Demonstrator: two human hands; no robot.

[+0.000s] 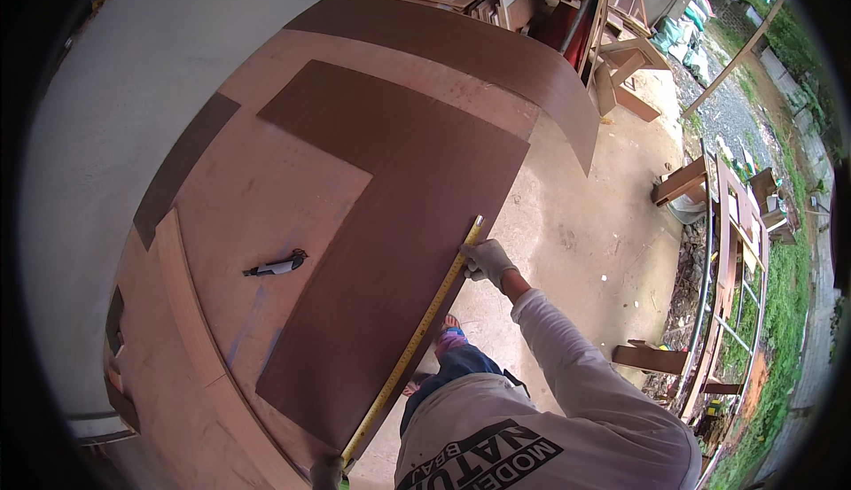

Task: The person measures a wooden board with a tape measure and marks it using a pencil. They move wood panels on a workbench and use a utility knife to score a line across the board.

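Note:
A yellow tape measure blade [412, 339] lies stretched along the right edge of a dark brown veneer sheet [381, 224]. My right hand [486, 262], in a grey glove, grips the blade near its far end at that edge. My left hand [326, 470], gloved and partly cut off at the bottom, holds the tape's near end, where a bit of green case shows. A utility knife [275, 267] rests on the paler board [204, 286], left of the dark sheet. A long light strip [186, 295] lies farther left on that board.
Another dark sheet [425, 38] overhangs the board's far side. Stacked offcuts [523, 3] and wooden pieces [629, 82] are at the back. A metal rack [736, 295] with timber strips stands outside on the right, beyond the concrete floor [603, 233]. A grey wall [106, 136] runs along the left.

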